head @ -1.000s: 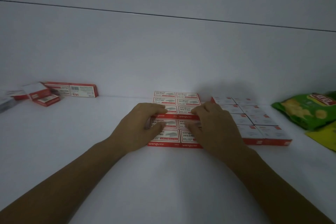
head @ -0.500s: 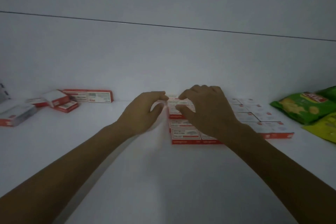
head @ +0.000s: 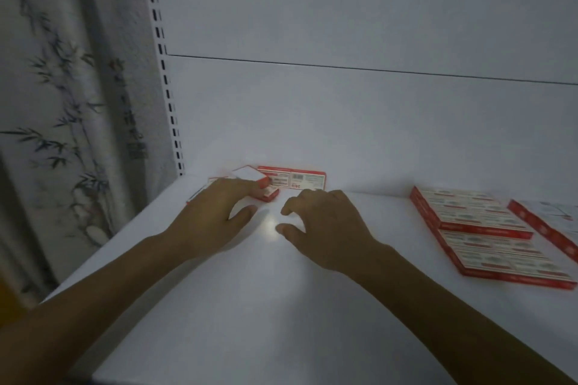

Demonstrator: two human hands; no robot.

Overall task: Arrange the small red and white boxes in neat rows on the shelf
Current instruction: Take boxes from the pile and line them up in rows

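Observation:
Several small red and white boxes lie loose at the back left corner of the white shelf (head: 281,306); one tilted box (head: 250,173) leans on another, and a long box (head: 292,181) stands against the back wall. My left hand (head: 215,212) reaches over the loose boxes with fingertips at a small box (head: 269,194), fingers relaxed and holding nothing. My right hand (head: 325,228) hovers just right of it, fingers loosely curled, empty. A neat block of arranged boxes (head: 481,228) lies at the right.
A second block of boxes (head: 550,222) sits at the far right edge. The shelf's slotted upright (head: 165,78) rises at the left, with a bamboo-print wall (head: 62,103) beyond it. The shelf's back panel (head: 344,122) closes the rear.
Both hands left the arranged block of boxes and moved left toward the loose boxes in the corner. The view swung left with them, and the green snack bags dropped out of sight.

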